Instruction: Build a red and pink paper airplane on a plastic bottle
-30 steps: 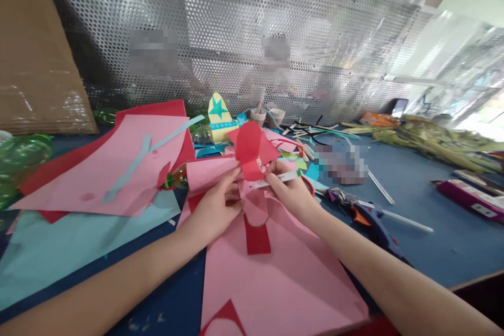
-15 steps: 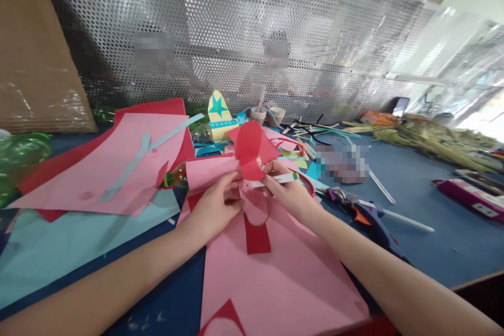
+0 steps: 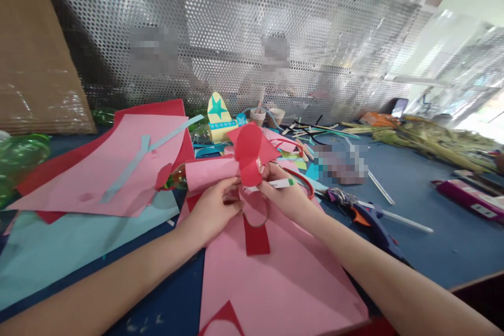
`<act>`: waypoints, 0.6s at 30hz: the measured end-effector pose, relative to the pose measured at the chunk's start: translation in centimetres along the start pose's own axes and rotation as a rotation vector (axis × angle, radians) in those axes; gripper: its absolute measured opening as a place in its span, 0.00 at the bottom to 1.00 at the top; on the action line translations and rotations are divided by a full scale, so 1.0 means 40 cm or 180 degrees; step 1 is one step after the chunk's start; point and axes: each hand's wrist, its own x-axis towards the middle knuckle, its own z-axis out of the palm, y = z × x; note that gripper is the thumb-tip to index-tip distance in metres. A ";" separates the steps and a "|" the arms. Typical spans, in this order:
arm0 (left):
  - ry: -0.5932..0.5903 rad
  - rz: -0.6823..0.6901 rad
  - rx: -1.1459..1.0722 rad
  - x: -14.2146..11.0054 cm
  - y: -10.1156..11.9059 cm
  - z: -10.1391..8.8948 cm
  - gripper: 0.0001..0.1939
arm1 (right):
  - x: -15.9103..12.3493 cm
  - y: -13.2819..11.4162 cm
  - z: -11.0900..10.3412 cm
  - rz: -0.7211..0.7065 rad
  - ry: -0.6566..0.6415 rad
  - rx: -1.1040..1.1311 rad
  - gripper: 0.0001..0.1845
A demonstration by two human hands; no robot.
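A plastic bottle wrapped in pink paper [image 3: 210, 174] lies on its side, its green-capped neck to the left. Red paper fins [image 3: 249, 149] stand up at its right end. My left hand [image 3: 214, 207] has its fingers curled against the wrapped bottle, with the thumb beside a rounded pink paper cutout [image 3: 254, 207]. Pinched in my right hand [image 3: 285, 197] is a slim white marker with a green end [image 3: 284, 183], its other end pointing left over the cutout. The fingers of my right hand also sit against the red fins. A dark red paper strip [image 3: 257, 239] lies below the cutout.
Under my hands is a large pink sheet [image 3: 283, 283]. Pink, red and light blue sheets [image 3: 90, 236] cover the left side. A yellow paper-covered bottle [image 3: 220, 115] stands behind. To the right lie a blue glue gun [image 3: 376, 226], white sticks and a purple box [image 3: 468, 197].
The marker and my right hand have shifted slightly left and down. The red fins have tilted a little. My left hand stays nearly in place.
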 end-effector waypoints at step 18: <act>-0.0041 0.0108 0.0074 0.000 -0.008 -0.002 0.26 | 0.001 0.012 0.003 -0.0003 -0.0125 0.0277 0.08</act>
